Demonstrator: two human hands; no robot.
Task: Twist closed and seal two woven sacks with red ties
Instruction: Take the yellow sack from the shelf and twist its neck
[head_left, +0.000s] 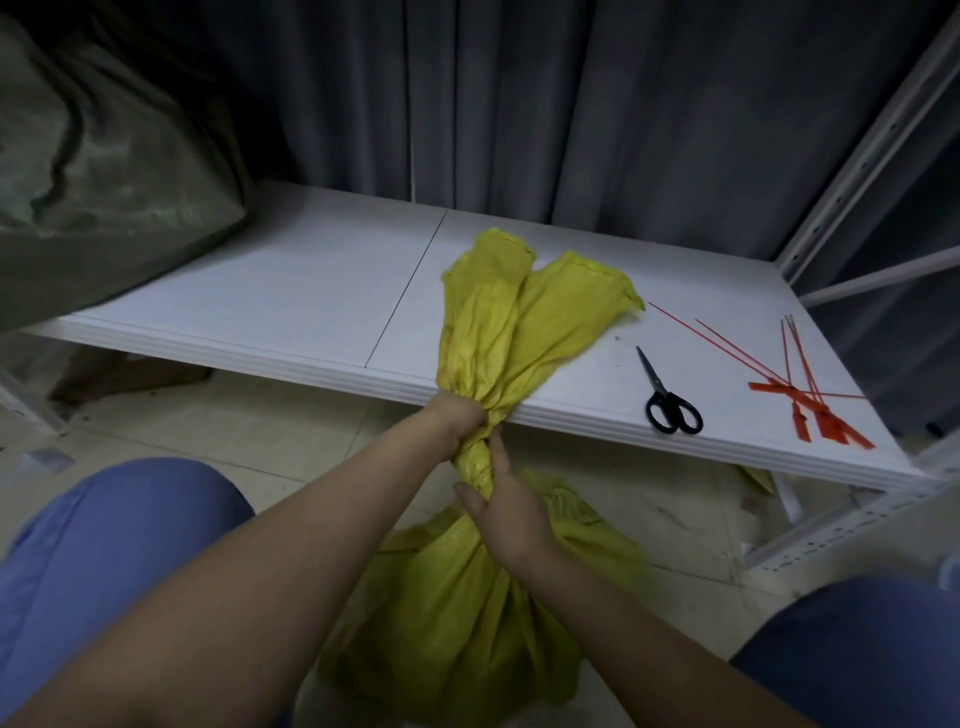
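Left hand (461, 423), right hand (511, 517) around neck of yellow sack (467, 623)

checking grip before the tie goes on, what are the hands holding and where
Both hold the yellow sack by its twisted neck: the left hand grips higher, the right hand just below it.

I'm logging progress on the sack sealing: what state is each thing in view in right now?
yellow sack: neck twisted, no tie on it, mouth flopped onto the shelf
left hand: grips the twisted neck at the shelf edge
right hand: grips the neck just below
red ties: loose, piled on the shelf
scissors: closed, lying flat on the shelf
green sack: on the shelf's left end; mouth not visible
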